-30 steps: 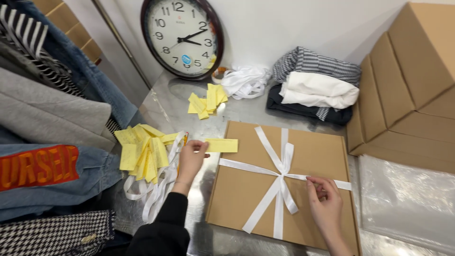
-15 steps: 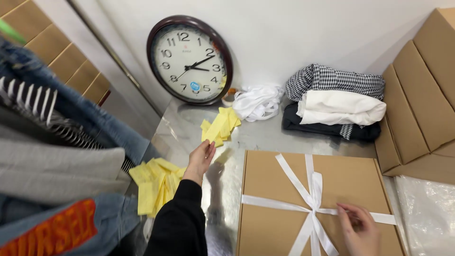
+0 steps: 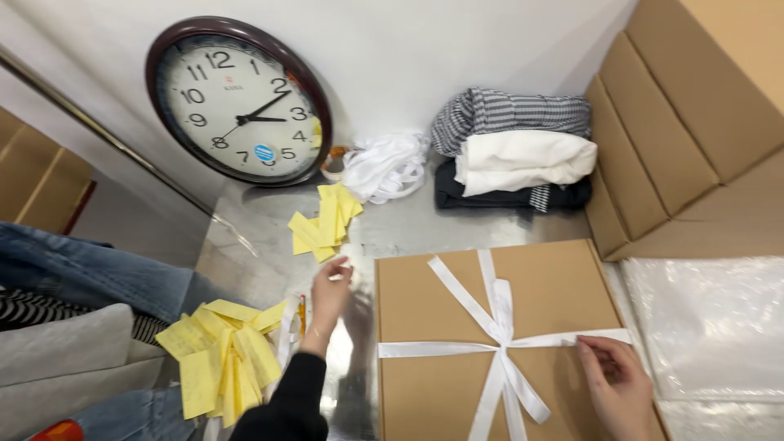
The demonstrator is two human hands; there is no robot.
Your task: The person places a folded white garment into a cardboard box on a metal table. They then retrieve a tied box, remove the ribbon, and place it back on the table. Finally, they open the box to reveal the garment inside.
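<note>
Ribboned box steadied on the table.
The box (image 3: pixel 498 335) is pressed at its right edge by the right hand (image 3: pixel 614 384), fingers loosely curled on the ribbon (image 3: pixel 500 327); the left hand (image 3: pixel 328 296) is raised beside it, fingers bent, nothing visibly held.

Beyond my left hand (image 3: pixel 328 287), a plain white wall (image 3: pixel 425 49) rises behind the shiny metal surface (image 3: pixel 245 237). A round wall clock (image 3: pixel 237 102) with a dark rim leans against that wall. Stacked brown cardboard boxes (image 3: pixel 694 139) stand far above my right hand (image 3: pixel 616 384), and soft, even light falls throughout.
</note>
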